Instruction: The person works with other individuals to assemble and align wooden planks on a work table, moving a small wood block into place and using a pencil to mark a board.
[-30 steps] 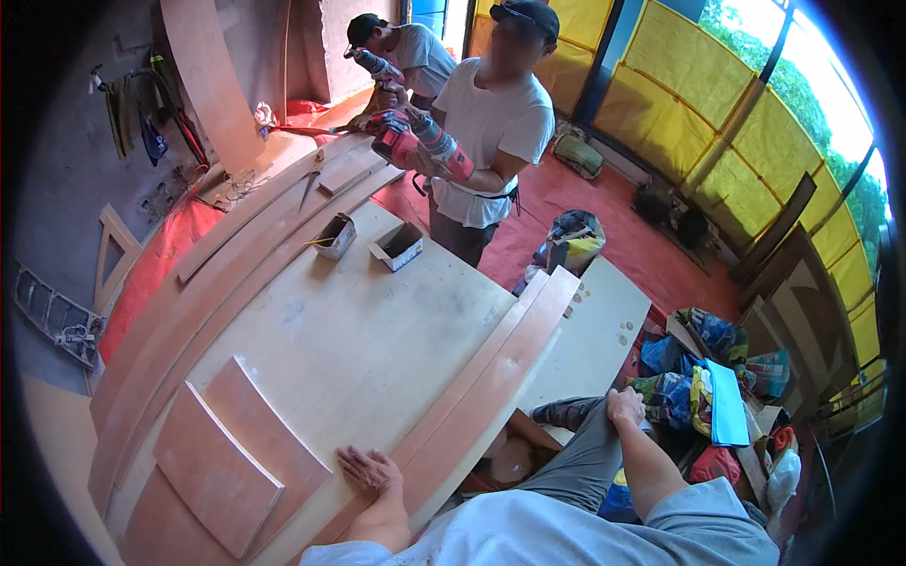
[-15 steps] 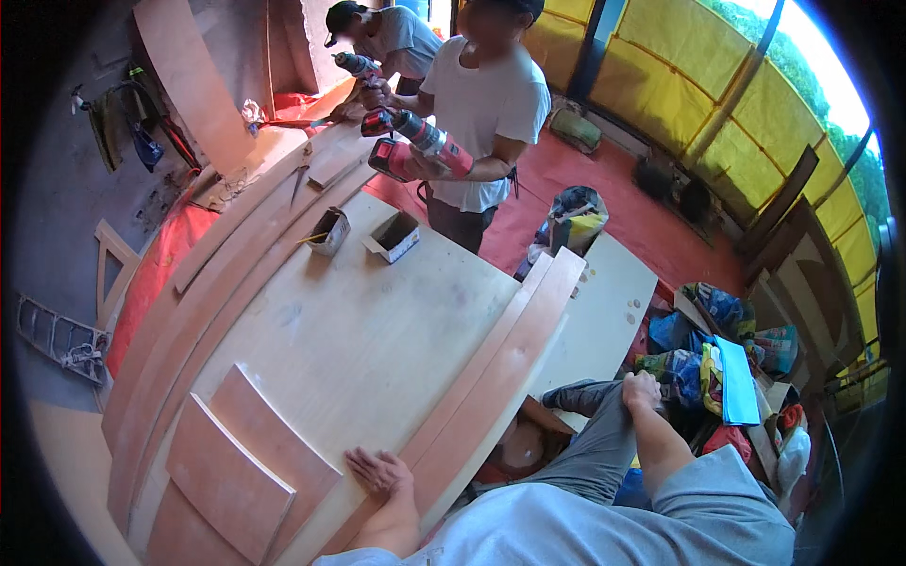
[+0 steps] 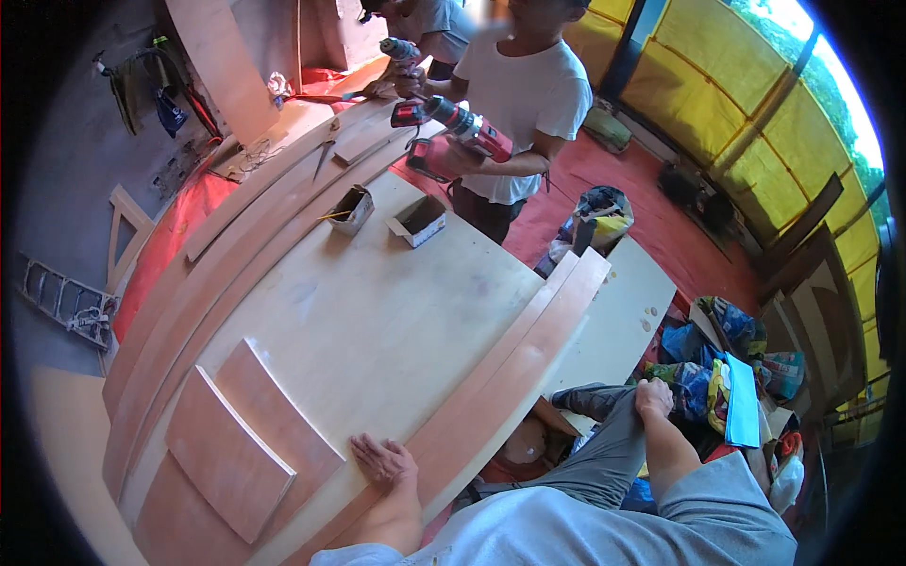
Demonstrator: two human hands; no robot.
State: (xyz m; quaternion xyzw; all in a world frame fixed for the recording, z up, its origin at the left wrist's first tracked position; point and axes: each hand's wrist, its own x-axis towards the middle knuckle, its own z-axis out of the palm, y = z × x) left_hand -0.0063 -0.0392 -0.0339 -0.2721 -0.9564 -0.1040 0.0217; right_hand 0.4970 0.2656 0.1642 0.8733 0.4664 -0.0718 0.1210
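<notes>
My left hand [image 3: 382, 460] lies flat on the pale tabletop board [image 3: 396, 321], fingers stretched out and holding nothing. It rests between a stack of curved wooden panels [image 3: 231, 453] on its left and long curved wooden strips [image 3: 510, 368] on its right. My right hand [image 3: 653, 399] is curled over the bent knee of my grey trousers [image 3: 609, 443]. Across the table a co-worker in a white shirt holds a red cordless drill [image 3: 481, 137] in one hand and a second drill [image 3: 401, 52] in the other.
Two small open boxes [image 3: 420, 222] stand on the board's far part, one with a pencil-like stick. More curved strips [image 3: 226, 274] run along the left. Bags and a blue folder [image 3: 743, 401] are heaped at my right. A second person bends behind the co-worker.
The view has shifted, so the far scene sits further right and higher. Both my hands keep their places on the board and the knee. The co-worker still holds both drills.
</notes>
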